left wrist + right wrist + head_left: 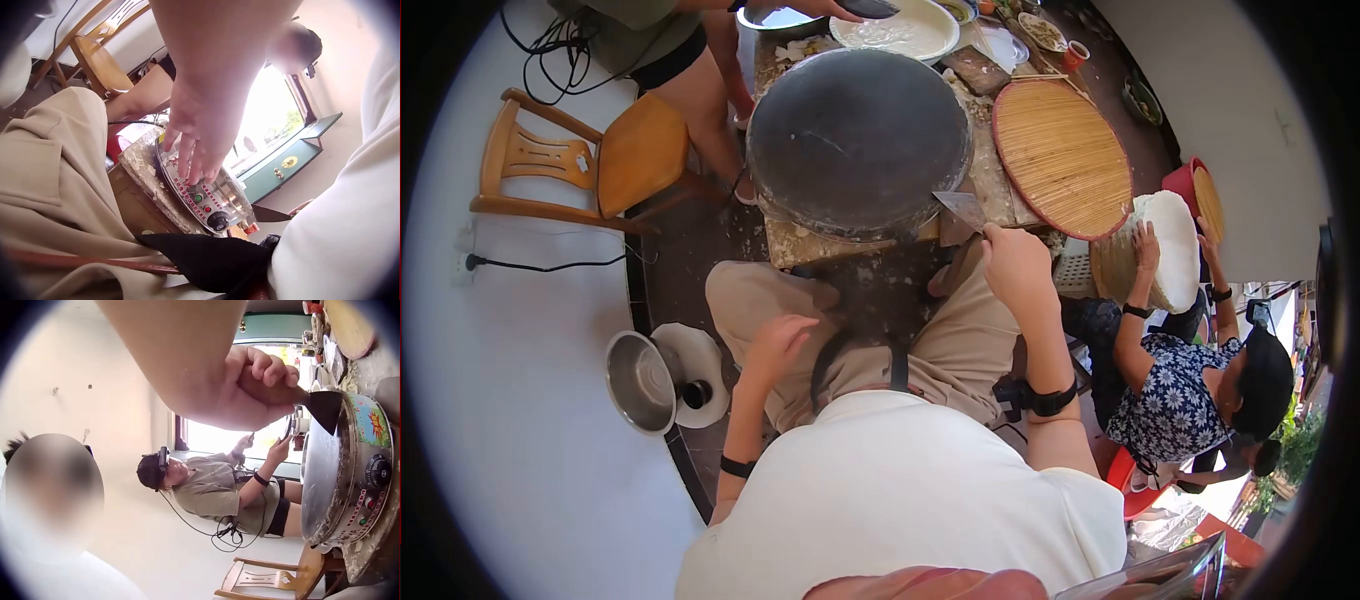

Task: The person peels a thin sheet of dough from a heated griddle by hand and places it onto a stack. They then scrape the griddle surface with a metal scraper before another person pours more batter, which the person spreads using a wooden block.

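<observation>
Fingers of your right hand (1018, 265) gripping a scraper (965, 209) at the griddle rim (860, 236), left hand (777, 347) open, well apart.

Arm posture: left hand (775, 345) relaxed, right hand (1015, 265) in a curled grip.
Both arms reach forward from the torso, with the hands well apart and the right hand positioned farther forward than the left hand. The left forearm (750, 410) angles forward and inward; at its end, the left fingers (195, 156) are extended with a slight bend and small gaps between them. The right forearm (1045, 340) runs forward and slightly inward from a bent elbow. The right fingers (269, 369) are curled round toward the palm, while one digit lies extended along the opposite side of the grip. The right wrist is raised behind the closed knuckles.
</observation>
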Demonstrator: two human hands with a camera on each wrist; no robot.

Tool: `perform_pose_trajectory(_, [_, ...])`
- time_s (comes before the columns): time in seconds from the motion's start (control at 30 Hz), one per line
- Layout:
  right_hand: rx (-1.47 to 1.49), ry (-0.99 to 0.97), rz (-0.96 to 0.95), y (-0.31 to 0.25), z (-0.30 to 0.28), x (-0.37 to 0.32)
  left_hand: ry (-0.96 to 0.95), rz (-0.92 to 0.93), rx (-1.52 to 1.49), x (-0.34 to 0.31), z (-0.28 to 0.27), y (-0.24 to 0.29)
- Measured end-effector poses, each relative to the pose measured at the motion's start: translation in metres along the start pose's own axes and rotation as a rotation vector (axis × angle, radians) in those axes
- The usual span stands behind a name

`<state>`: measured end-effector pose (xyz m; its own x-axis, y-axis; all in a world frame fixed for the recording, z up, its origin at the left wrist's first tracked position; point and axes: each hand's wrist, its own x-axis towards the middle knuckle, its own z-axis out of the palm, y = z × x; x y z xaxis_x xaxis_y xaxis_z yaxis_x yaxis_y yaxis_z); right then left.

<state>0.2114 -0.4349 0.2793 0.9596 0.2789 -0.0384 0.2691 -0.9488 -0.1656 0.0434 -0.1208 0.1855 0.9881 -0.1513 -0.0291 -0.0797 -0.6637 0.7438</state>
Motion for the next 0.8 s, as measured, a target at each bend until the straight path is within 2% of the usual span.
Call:
perform_pose_trajectory(0.1, [0.009, 0.028, 0.015, 0.002, 0.002, 0.010, -0.005, -0.016, -0.002, -0.001, 0.001, -0.002])
perform_pose_trajectory(0.17, [0.015, 0.100, 0.040, 0.024, 0.011, 0.047, -0.011, 0.000, 0.004, 0.000, 0.001, -0.001])
perform_pose_trajectory(0.23, [0.103, 0.072, 0.084, 0.046, 0.011, 0.087, -0.002, 0.013, 0.006, 0.003, 0.000, 0.003])
perform_pose_trajectory(0.37, [0.158, -0.136, -0.025, 0.086, -0.004, 0.166, 0.033, 0.064, 0.052, 0.007, -0.004, 0.010])
perform_pose_trajectory(0.47, [0.084, -0.231, 0.002, 0.086, -0.016, 0.204, 0.013, 0.050, 0.042, 0.008, -0.006, 0.016])
perform_pose_trajectory(0.57, [0.078, -0.254, -0.049, 0.092, -0.021, 0.217, 0.015, 0.056, 0.029, 0.010, -0.005, 0.021])
perform_pose_trajectory(0.67, [-0.119, -0.225, -0.096, 0.085, -0.033, 0.195, 0.054, 0.051, 0.029, 0.006, -0.004, 0.018])
perform_pose_trajectory(0.8, [-0.096, -0.152, -0.086, 0.090, -0.004, 0.203, 0.036, 0.078, 0.036, 0.007, -0.006, 0.014])
